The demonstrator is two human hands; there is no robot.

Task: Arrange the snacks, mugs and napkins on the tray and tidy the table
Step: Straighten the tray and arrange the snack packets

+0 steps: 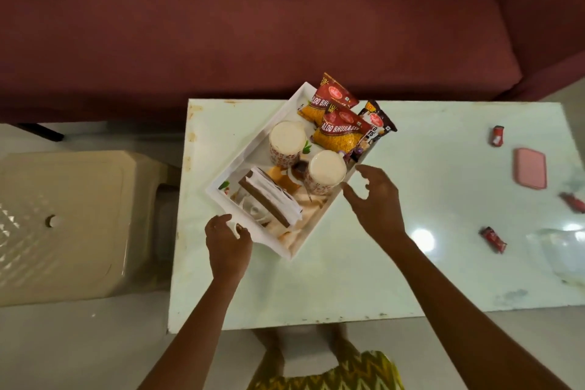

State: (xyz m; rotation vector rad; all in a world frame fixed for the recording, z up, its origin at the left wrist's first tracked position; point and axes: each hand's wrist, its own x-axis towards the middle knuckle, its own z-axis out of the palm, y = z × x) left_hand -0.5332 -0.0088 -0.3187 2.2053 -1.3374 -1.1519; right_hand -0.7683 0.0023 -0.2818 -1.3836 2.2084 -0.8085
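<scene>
A white tray [243,153] lies at an angle on the pale table [395,263]. Inside stand two patterned mugs, one [286,142] further back and one [326,171] nearer. A napkin holder [269,199] sits at the tray's near end. Two red and yellow snack packets [340,133] and a dark packet [378,122] lean at its far end. My left hand [226,244] grips the tray's near corner. Just beside the tray's right rim hovers my right hand [373,199], fingers apart and holding nothing.
Three small red sachets [497,136] [492,239] [573,203] and a pink flat case [530,172] lie on the table's right side. A beige plastic stool [63,225] stands left of the table. A maroon sofa [253,25] runs behind it.
</scene>
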